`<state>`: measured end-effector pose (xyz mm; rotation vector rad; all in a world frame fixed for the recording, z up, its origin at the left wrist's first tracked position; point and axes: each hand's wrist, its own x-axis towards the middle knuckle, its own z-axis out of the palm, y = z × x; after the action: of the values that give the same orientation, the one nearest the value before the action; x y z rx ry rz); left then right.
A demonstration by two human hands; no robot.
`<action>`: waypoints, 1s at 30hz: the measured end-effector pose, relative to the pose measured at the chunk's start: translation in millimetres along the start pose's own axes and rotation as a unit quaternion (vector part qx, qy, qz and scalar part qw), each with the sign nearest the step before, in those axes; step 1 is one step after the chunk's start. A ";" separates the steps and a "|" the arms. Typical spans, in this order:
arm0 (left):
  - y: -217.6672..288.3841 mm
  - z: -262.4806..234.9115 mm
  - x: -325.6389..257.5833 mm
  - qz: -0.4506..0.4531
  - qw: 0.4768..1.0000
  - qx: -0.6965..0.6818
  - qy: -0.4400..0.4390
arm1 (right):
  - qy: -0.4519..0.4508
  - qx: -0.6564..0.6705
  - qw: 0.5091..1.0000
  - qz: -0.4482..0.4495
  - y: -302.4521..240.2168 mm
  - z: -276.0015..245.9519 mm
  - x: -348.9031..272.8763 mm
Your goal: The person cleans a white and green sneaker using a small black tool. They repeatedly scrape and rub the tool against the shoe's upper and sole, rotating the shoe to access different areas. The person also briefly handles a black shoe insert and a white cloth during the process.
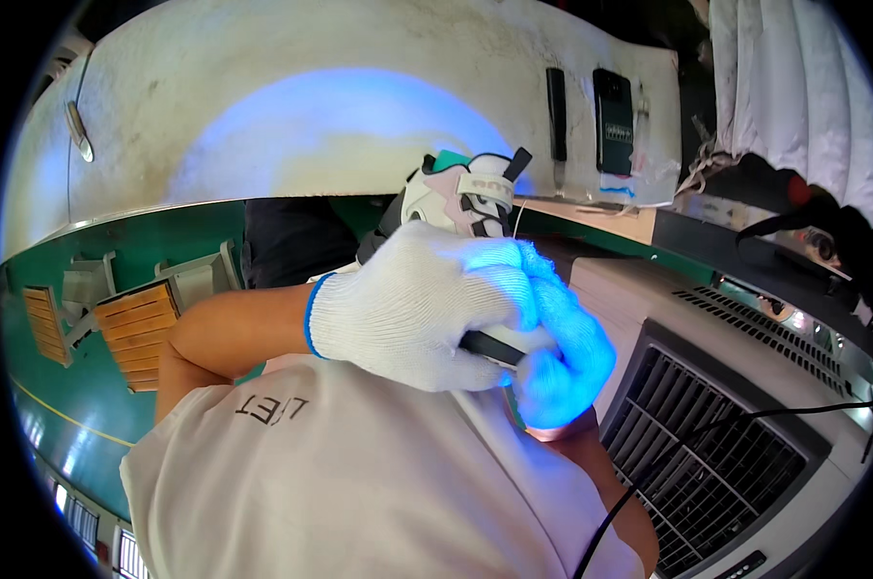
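While both gloved hands bunch together at mid-frame, the scene sorts by size as follows.

Table: a long white table curves across the top, well beyond the fingers, with a blue glow on its surface.
Shirt: a white shirt fills the lower frame, below and nearer than the fingers.
Cooler: a grey air cooler with a dark grille stands to the right of the fingers; a black cable crosses its front.
Floor: green floor lies far left of the fingers, with wooden stools on it.
Left hand: the left hand in a white glove is curled shut over a black handle, which pokes out just under its fingers.
Right hand: the right hand, its glove lit bright blue, is closed tight against the left fingers, touching the handle's end; what else it grips I cannot tell.
Shoe: a white sneaker shows just above the left knuckles, partly hidden.
Phone: a dark phone lies on the table, far above the right fingers, beside a black bar.
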<state>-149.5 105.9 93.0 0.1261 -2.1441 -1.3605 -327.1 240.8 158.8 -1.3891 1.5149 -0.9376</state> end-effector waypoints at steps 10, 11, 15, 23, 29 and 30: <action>-25.7 -31.6 -56.1 -0.080 0.974 -0.106 0.184 | 0.012 -0.109 0.993 -0.048 -14.6 15.2 24.5; -28.3 -18.6 -71.4 -0.122 0.966 -0.107 0.202 | 0.005 -0.125 0.990 -0.072 -17.9 15.5 29.9; -36.0 10.5 -106.4 -0.217 0.945 -0.141 0.201 | -0.046 -0.179 0.978 -0.100 -22.4 15.0 44.6; -26.2 -7.3 -56.3 0.019 0.975 -0.015 0.219 | -0.061 -0.234 0.959 -0.147 -31.5 15.9 64.6; -47.1 -27.8 -26.9 0.084 0.987 -0.044 0.132 | -0.017 -0.152 0.971 -0.185 -18.6 5.0 67.8; -45.9 -33.1 -17.6 0.019 0.988 -0.111 0.105 | -0.012 -0.135 0.970 -0.200 -11.5 -0.3 67.5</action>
<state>-128.0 64.5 56.4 0.1323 -1.8017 -1.4841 -324.5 172.5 162.9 -1.9459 1.4072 -0.9715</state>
